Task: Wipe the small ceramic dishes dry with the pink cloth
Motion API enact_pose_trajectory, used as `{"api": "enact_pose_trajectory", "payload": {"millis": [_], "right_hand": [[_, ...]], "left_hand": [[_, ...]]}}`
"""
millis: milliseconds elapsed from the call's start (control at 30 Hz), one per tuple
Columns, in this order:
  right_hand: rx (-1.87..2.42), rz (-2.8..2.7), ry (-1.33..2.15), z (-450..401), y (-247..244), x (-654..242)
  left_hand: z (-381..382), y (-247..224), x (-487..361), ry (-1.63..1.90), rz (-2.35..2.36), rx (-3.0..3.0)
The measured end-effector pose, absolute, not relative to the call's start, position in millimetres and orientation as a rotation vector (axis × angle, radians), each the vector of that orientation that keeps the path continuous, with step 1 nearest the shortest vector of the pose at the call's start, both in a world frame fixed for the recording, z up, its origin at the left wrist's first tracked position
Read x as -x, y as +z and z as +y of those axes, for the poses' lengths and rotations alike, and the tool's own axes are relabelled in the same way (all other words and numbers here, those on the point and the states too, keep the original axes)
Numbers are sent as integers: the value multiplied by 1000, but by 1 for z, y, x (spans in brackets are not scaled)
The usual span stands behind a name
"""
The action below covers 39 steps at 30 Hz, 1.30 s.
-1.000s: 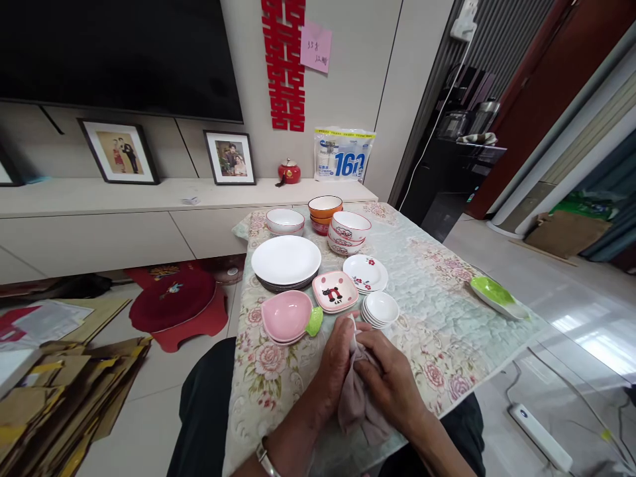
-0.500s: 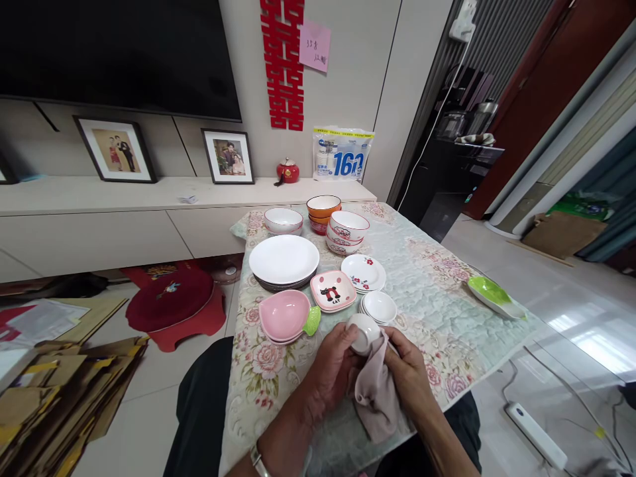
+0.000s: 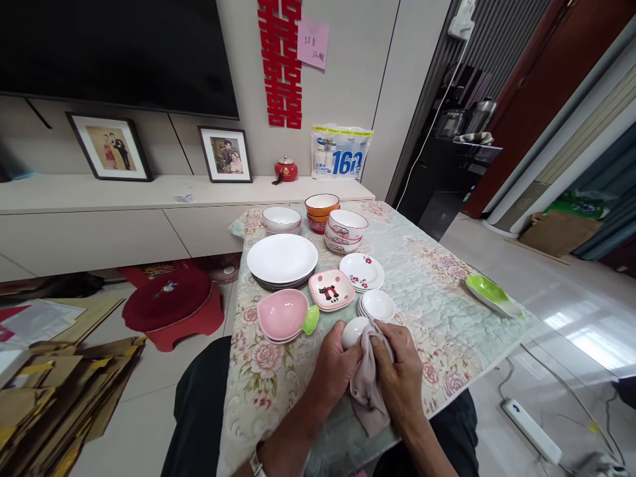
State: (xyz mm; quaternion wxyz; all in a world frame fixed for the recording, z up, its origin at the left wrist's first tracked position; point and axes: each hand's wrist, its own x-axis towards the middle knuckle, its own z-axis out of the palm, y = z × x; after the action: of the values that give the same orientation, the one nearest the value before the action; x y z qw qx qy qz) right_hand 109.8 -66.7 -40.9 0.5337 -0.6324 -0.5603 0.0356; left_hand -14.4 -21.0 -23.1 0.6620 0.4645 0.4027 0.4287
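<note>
Your left hand point(image 3: 338, 361) has its fingers pinching a small white bowl point(image 3: 352, 332) above the near part of the worktop point(image 3: 432, 291), and your right hand point(image 3: 400, 363) has its fingers gripping a mauve cloth point(image 3: 368, 392) against the bowl's right side. Just on the far side sits a stack of white bowls point(image 3: 378, 305), with a square cat plate point(image 3: 332, 289) to its left and a pink dish point(image 3: 283, 314) farther left.

Cloth point(image 3: 368, 396) now farther across the small bowl point(image 3: 352, 332)
</note>
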Motion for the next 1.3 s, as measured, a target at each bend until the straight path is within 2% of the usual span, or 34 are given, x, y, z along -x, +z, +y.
{"api": "enact_pose_trajectory", "payload": {"millis": [333,633,867,1033,1300], "right_hand": [[1281,-1642,-21,-74,-17,-88],[1489,-1215,138,-73,-33,-107],[1309,-1574,33,-77,-20,-85],[1393,-1265,176,-75,-26,-101],[1360,-760,737,-81,-35,-102]], "left_hand": [[-27,-25,15,1025,770,-1267],[-28,-13,14,907,718,-1180],[-28,-22,13,969,645,-1223],[-28,-16,15,867,625,-1029],[-32,-12,13,838,490,-751]]}}
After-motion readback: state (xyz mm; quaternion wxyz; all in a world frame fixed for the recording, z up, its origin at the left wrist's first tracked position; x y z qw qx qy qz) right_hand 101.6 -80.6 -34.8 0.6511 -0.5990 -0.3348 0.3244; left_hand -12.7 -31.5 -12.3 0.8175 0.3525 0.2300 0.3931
